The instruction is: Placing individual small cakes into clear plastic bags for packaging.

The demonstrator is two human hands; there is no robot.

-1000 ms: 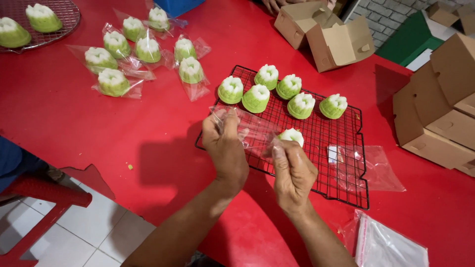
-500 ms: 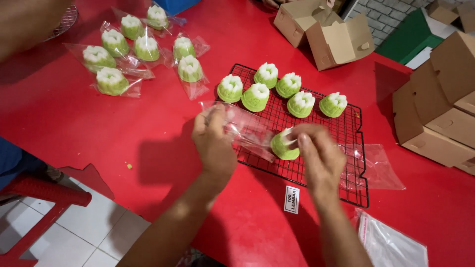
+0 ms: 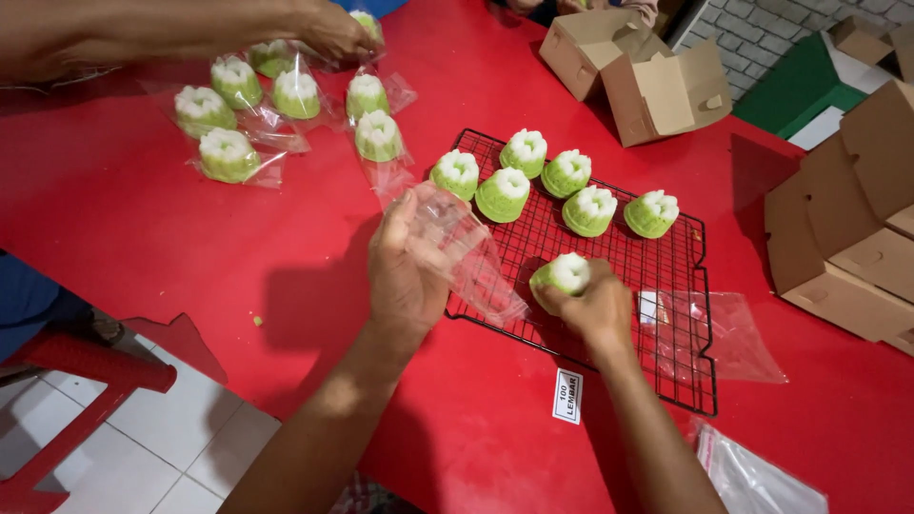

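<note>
The right hand (image 3: 598, 303) is closed around a green cake with a white top (image 3: 564, 278), fingers wrapped over its side so that only the frosted crown and part of the green wall show. It sits low over the near part of a black wire rack (image 3: 657, 354), just right of centre in the frame. The left hand (image 3: 407, 266), at centre, pinches a clear plastic bag (image 3: 468, 255) between thumb and fingers; the bag trails toward the right and its far end lies just beside the held cake, over the rack's near-left corner. Whether bag and cake touch cannot be told.

Five more green cakes (image 3: 557, 183) stand in a loose row along the far side of the rack, above the hands. A second empty clear bag (image 3: 724, 333) lies flat across the rack's right edge and onto the red table (image 3: 143, 247). A small white paper label (image 3: 566, 396) lies on the table just below the rack, and a stack of clear bags (image 3: 757, 481) shows at the bottom right corner.

In the upper left, already bagged cakes (image 3: 286, 105) lie grouped on the table, with another person's arm (image 3: 162, 33) reaching over them. Open cardboard boxes (image 3: 638, 71) sit at top centre, and more folded boxes (image 3: 857, 228) along the right edge.
</note>
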